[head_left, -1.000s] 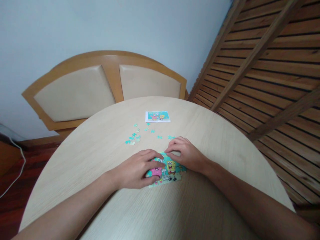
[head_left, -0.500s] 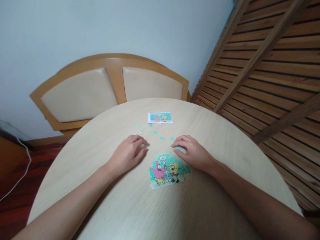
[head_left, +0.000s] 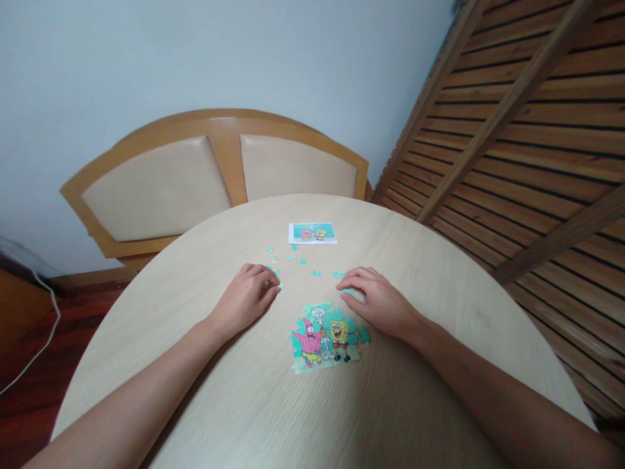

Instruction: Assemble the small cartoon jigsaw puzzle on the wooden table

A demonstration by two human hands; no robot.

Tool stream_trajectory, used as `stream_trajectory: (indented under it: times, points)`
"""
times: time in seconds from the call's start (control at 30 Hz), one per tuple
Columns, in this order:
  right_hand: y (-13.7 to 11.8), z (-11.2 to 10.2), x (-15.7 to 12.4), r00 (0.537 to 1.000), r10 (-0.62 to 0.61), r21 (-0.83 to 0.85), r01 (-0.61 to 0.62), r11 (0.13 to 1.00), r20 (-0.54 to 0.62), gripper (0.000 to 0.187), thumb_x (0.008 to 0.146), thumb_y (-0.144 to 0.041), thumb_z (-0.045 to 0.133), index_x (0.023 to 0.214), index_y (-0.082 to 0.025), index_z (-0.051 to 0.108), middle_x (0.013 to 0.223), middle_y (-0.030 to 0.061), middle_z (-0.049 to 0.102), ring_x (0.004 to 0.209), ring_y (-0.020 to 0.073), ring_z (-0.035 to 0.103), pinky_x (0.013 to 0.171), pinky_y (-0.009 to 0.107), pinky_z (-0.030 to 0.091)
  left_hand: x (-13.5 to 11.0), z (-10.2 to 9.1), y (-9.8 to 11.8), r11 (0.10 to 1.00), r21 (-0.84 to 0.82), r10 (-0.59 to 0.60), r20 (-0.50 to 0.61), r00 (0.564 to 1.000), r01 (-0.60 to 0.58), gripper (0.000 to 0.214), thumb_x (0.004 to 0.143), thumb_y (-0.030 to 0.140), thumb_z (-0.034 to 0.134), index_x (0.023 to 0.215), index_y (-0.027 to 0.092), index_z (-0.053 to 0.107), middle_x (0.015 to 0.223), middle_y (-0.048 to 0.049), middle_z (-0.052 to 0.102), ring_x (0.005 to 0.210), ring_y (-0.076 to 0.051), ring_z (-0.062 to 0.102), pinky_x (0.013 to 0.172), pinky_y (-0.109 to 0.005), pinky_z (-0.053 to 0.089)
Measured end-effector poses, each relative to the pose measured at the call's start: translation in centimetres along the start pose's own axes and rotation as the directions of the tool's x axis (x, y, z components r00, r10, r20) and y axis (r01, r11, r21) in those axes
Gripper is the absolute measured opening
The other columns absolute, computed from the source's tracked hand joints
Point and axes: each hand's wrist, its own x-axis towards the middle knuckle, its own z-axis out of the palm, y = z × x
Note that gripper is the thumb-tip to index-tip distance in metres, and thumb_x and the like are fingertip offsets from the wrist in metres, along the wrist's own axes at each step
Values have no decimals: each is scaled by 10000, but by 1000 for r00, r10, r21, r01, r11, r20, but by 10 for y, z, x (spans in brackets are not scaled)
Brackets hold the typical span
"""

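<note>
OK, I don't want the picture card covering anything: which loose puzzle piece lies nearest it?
The teal piece just below the picture card, left of centre; the other visible loose pieces lie farther away.

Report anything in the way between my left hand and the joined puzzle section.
Nothing visible stands between the left hand and the joined turquoise, irregular-edged cartoon jigsaw section; only pale, wood-grained tabletop shows there. Loose turquoise jigsaw pieces lie on its far side.

We see soft, fairly dim light, cool on the wall [head_left: 195,58]. A faint sheen catches the chair [head_left: 227,153] top; shadow darkens the table [head_left: 312,417] at lower centre-right. The puzzle pieces [head_left: 303,262] look soft, and wide-angle distortion stretches the edges.
</note>
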Motion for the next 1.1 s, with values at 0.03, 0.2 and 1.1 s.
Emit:
stream_trajectory:
  times: [0.03,0.2,1.1]
  points:
    - [0,0,0,1000,6,0,-6,1000,1,119,911,-190,645,1000,-216,721,1054,66,706,1029,239,637,944,440,500,0,0,1,1000,-13,12,9,1000,-12,112,967,256,555,919,206,642,978,-59,686,970,-243,582,921,-413,461]
    - [0,2,0,1000,6,7,-6,1000,3,128,907,-182,639,999,-211,723,1060,70,706,1028,237,636,939,435,501,0,-1,4,997,-79,27,54,998,-23,138,966,221,522,929,208,654,958,-46,715,960,-237,600,926,-414,471]
    - [12,-12,-1,997,54,-38,-53,998,48,103,906,-197,636,893,-233,732,1008,59,714,985,238,653,919,429,512,-6,-22,-29,968,55,-247,31,969,245,221,901,354,557,877,210,722,907,-92,742,812,-251,678,724,-359,527]
